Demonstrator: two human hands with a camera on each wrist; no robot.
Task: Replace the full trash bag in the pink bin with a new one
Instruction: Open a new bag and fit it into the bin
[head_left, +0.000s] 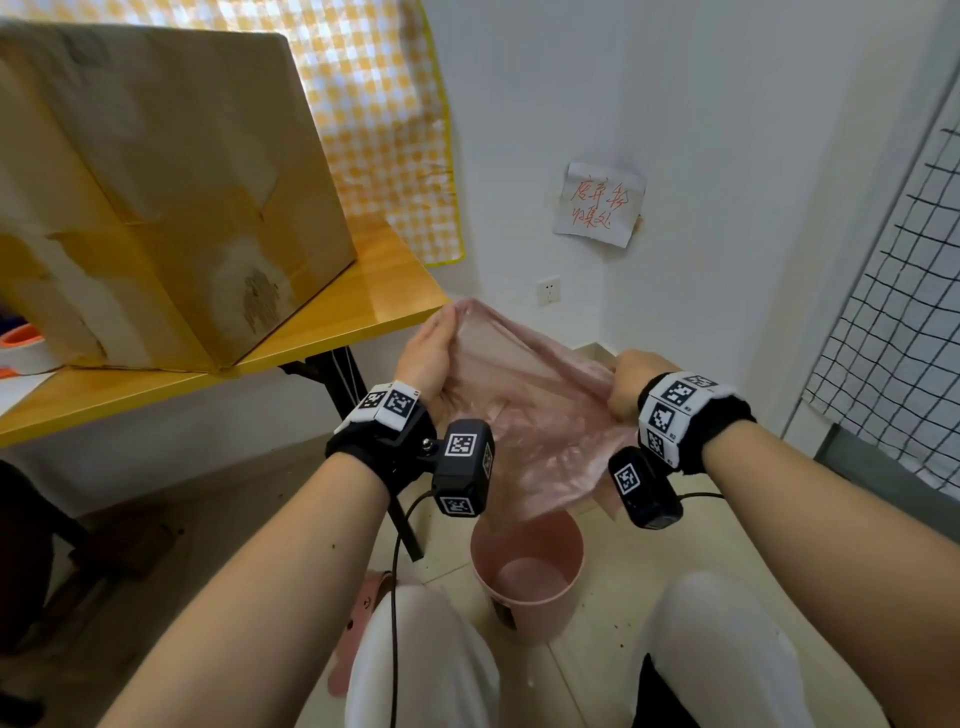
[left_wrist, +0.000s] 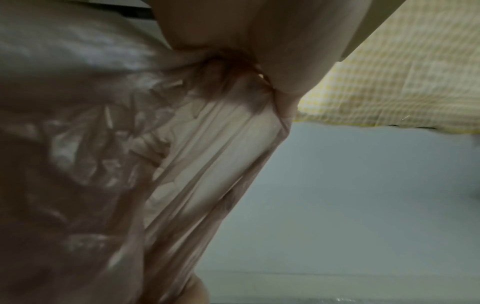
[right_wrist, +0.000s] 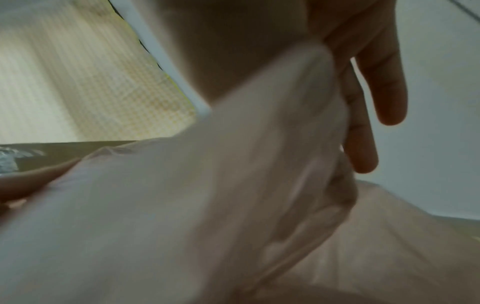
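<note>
Now: left hand and right hand each pinch mouth edge of new pink bag, stretched between them. Pink bin stands unlined on floor directly below; bag hangs mouth up, tail nearly at rim.

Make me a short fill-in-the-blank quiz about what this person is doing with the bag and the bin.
1. Both hands, the left hand and the right hand, hold a thin ____ bag.
2. The bag hangs directly ____ the bin.
3. The bin stands on the ____.
4. On the table sits a large cardboard ____.

Missing words: pink; above; floor; box
</note>
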